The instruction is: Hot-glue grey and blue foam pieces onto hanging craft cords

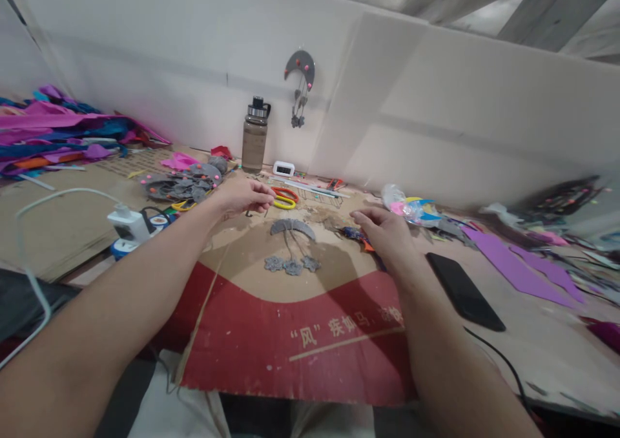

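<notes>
Standing upright just beyond the left hand [242,196], a dark-capped bottle [254,142], see-through and brownish, contents too murky to call! Over past the right hand [385,228], crumpled clear plastic [391,194] with pink, yellow and blue scraps, inside or merely beside it hard to say. And now down between the two hands, a touch nearer than either: a grey crescent [292,227], trailing strands to three grey flowers [293,268], lying flat on the cardboard [339,380], apart from both hands. Just right of the left hand, scissors handles [285,201], red and yellow, contact uncertain. Farther left of that hand, a grey heap [184,183] dotted with pink. Nearer than the right hand and off to its right, a black phone [465,289]. Left hand: fingers gathered in close to the thumb. Right hand: half curled, index reaching toward thumb. Anything fine pinched in either? Impossible to tell.
</notes>
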### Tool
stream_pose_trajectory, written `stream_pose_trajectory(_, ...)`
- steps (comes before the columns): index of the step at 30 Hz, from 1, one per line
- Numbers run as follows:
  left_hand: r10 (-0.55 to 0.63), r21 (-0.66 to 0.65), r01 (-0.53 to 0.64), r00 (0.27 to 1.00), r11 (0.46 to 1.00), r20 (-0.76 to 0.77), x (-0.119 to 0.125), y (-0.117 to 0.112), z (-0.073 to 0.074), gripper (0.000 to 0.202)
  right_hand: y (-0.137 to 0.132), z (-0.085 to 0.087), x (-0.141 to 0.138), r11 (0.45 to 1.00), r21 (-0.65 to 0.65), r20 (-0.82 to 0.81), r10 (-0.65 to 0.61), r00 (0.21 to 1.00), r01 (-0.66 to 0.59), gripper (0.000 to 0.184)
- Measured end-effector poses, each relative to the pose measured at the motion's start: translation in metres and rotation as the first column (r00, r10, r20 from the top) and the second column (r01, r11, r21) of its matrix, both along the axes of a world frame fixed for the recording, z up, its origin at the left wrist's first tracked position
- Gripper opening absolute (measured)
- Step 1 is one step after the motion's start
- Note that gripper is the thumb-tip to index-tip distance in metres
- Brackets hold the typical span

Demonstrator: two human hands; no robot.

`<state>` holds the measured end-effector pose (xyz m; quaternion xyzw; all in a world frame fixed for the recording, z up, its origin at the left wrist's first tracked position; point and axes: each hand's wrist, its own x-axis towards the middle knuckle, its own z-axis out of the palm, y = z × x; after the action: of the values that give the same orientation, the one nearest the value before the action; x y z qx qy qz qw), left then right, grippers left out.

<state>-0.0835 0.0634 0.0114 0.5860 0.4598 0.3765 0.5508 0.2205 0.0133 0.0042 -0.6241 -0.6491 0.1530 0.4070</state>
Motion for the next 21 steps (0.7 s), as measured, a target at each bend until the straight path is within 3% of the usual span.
stream_pose_trajectory(4,-0.128,0.007,0.129,0.988,0.992,-0.088,0.004,-0.006,0.002,0.009,-0.008,-0.005,0.021,0.996,0.010,0.040,-0.089,0.995,0.089,0.035)
stream_pose_trajectory(9,-0.156,-0.015,0.156,0.986,0.988,-0.061,0.006,-0.008,0.003,0.010,-0.017,-0.016,0.026,0.997,-0.028,0.054,-0.072,0.996,0.073,0.030)
stream_pose_trajectory(12,-0.178,-0.001,0.179,0.982,0.984,-0.060,0.005,-0.007,0.002,0.013,-0.023,-0.020,0.004,0.994,0.066,0.014,0.082,0.997,-0.083,0.025)
stream_pose_trajectory(15,-0.174,0.016,0.175,0.982,0.984,-0.069,0.006,-0.008,0.002,0.015,-0.035,-0.016,-0.030,0.919,0.171,0.083,0.346,0.934,-0.356,0.016)
stream_pose_trajectory(17,-0.145,0.017,0.147,0.987,0.989,-0.067,0.006,-0.009,0.004,0.014,-0.045,-0.012,-0.053,0.847,0.139,0.207,0.482,0.852,-0.513,0.013)
stream_pose_trajectory(21,-0.074,0.018,0.075,0.996,0.997,-0.040,0.006,-0.010,0.007,0.010,-0.055,-0.009,-0.089,0.808,-0.058,0.428,0.550,0.717,-0.586,0.014)
